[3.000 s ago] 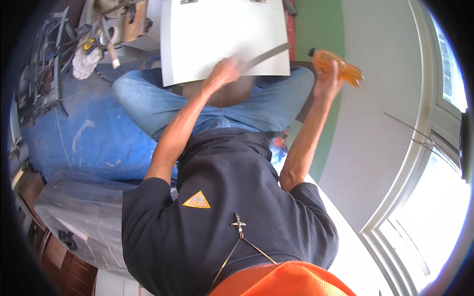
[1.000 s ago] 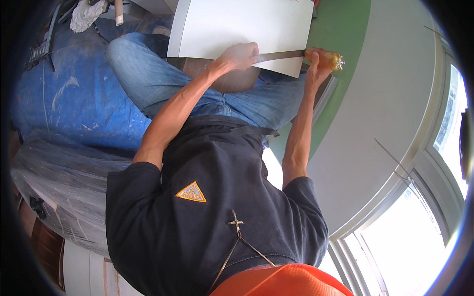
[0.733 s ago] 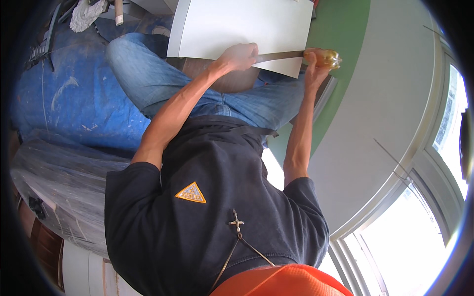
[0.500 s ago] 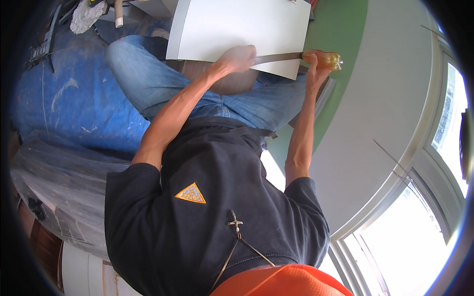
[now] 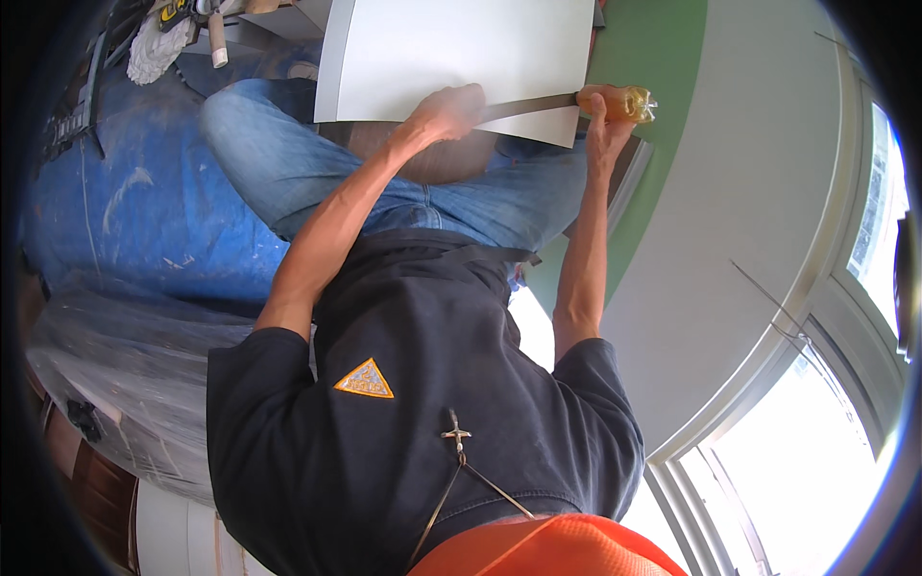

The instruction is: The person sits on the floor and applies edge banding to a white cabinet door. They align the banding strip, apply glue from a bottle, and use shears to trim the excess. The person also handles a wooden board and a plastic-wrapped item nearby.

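A file with a flat dark blade and a see-through amber handle lies across the near edge of a white panel. My right hand is wrapped round the handle, out past the panel's right corner. Over the blade's left end my left hand is closed, slightly blurred, and it hides that end. The panel extends away from me beyond my bent legs. Whether the blade touches the panel's edge or only overlaps it, I cannot tell.
Blue sheeting covers things on the left, with clear plastic film nearer. A crumpled white cloth and a roller-like tool are at the far left. A green strip, a pale wall and windows are on the right.
Both hands have shifted slightly left and a little away with the file. The panel and surroundings also sit slightly differently in view. The grip stays the same.
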Action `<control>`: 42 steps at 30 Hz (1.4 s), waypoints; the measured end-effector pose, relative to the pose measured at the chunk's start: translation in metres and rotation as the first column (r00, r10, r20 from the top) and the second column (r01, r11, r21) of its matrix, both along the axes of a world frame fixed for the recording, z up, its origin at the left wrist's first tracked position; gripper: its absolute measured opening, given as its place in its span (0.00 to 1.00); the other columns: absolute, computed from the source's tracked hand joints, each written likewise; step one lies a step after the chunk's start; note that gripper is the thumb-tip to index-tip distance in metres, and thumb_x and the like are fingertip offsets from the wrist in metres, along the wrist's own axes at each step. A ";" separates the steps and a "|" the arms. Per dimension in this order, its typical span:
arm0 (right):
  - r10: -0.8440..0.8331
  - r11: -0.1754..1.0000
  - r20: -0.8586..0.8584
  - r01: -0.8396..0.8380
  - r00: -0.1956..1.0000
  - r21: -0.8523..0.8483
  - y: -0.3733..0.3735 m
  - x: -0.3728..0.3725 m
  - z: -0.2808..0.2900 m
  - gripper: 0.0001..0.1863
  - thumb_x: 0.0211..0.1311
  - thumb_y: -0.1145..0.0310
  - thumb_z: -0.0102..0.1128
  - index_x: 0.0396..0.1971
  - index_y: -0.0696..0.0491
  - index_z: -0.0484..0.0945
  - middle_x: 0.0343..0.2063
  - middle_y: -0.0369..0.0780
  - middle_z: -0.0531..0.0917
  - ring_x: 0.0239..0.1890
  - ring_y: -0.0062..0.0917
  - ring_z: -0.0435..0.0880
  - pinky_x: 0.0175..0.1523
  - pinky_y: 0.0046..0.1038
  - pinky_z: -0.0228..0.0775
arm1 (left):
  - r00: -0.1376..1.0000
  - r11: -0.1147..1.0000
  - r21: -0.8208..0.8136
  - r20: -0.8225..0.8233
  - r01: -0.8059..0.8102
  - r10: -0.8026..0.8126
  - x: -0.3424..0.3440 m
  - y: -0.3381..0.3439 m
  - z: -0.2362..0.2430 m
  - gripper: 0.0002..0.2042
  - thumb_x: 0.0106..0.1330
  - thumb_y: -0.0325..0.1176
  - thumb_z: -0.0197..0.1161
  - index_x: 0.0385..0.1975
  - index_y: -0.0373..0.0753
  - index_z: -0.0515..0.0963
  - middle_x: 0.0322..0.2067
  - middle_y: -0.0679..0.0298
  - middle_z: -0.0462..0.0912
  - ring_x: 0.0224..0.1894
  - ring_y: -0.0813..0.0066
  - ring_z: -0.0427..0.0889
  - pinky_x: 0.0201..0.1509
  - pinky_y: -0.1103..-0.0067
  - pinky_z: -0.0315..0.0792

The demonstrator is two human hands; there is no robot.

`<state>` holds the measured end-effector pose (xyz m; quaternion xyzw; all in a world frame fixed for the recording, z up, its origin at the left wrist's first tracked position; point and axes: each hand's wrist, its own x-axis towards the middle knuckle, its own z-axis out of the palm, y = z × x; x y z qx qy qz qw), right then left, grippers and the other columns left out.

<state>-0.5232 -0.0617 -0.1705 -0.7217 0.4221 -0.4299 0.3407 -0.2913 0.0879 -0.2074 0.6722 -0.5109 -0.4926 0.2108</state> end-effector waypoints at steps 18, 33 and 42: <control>-0.064 0.998 0.052 0.064 0.997 0.007 -0.013 0.002 0.004 0.16 0.65 0.62 0.67 0.44 0.58 0.77 0.39 0.40 0.83 0.42 0.26 0.81 0.51 0.30 0.74 | 0.997 0.996 -0.051 -0.027 -0.075 0.073 -0.001 0.002 0.000 0.10 0.68 0.32 0.56 0.45 0.37 0.74 0.19 0.60 0.81 0.20 0.71 0.80 0.27 0.70 0.75; -0.051 0.999 0.123 0.051 0.991 -0.001 -0.002 0.003 0.013 0.18 0.66 0.63 0.67 0.46 0.60 0.75 0.40 0.40 0.82 0.42 0.26 0.81 0.50 0.28 0.74 | 0.998 0.997 -0.052 0.008 -0.060 0.061 -0.006 -0.006 0.005 0.10 0.67 0.32 0.56 0.46 0.37 0.74 0.23 0.55 0.83 0.24 0.63 0.83 0.33 0.67 0.76; -0.086 0.990 -0.065 0.093 0.994 0.107 0.010 0.012 0.001 0.16 0.65 0.62 0.68 0.44 0.57 0.79 0.37 0.38 0.83 0.39 0.23 0.82 0.49 0.26 0.73 | 0.999 0.997 -0.055 0.002 -0.048 0.048 -0.008 -0.006 0.005 0.12 0.68 0.32 0.56 0.47 0.35 0.74 0.24 0.52 0.83 0.26 0.60 0.84 0.35 0.65 0.76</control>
